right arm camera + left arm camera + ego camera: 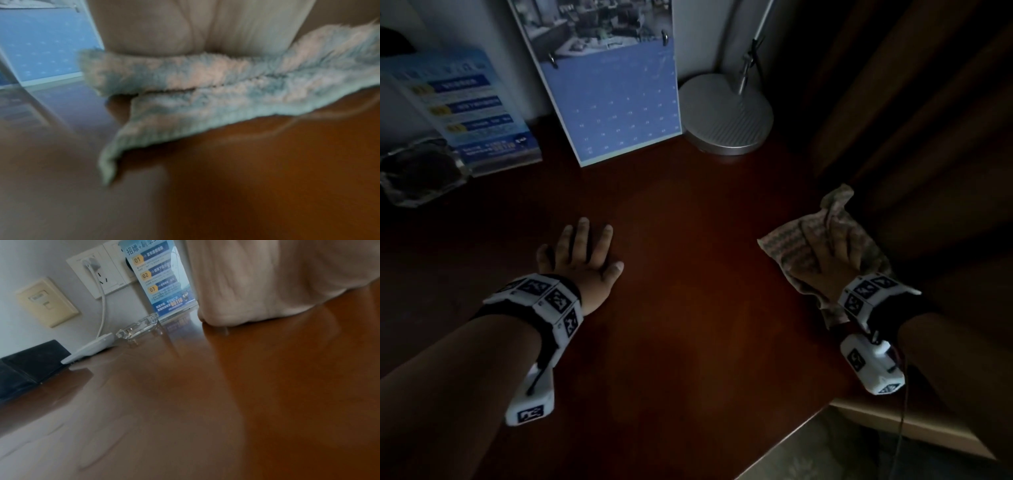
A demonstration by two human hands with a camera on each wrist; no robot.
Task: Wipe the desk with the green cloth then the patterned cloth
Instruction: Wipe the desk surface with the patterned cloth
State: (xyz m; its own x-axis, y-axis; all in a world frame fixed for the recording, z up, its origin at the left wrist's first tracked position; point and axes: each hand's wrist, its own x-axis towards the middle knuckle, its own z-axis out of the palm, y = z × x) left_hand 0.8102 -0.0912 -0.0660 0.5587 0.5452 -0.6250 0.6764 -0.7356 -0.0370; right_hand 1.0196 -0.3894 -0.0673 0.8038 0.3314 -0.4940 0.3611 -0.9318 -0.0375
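R hand (825, 260) lies flat, fingers straight, pressing the patterned cloth (791, 246) onto the table (688, 308) near its right edge. The cloth is folded or bunched, w/ one corner sticking up beyond the fingertips; the right wrist view shows its pink-and-teal layers (205, 91) lying on the wood, blurred. L hand (582, 253) rests palm-down on bare table, fingers spread and relaxed, holding nothing, well apart from the cloth. No green cloth is in view, so judging by that the work is prob. in the second pass.

Beyond the L hand's fingers stands a blue calendar (613, 96), propped upright. Further left of it are a blue leaflet stand (465, 106) and a glass ashtray (417, 171). Ahead of the R hand, between the calendar and the curtain (911, 102), sits a lamp base (726, 116).

Risks: the cloth sits close to the table edge, so an outward stroke could push part of it off & it may drop. A long forward sweep could knock the calendar over, as it only leans. The bunched fold may cause uneven contact and missed strips. The dim light makes smears hard to spot.
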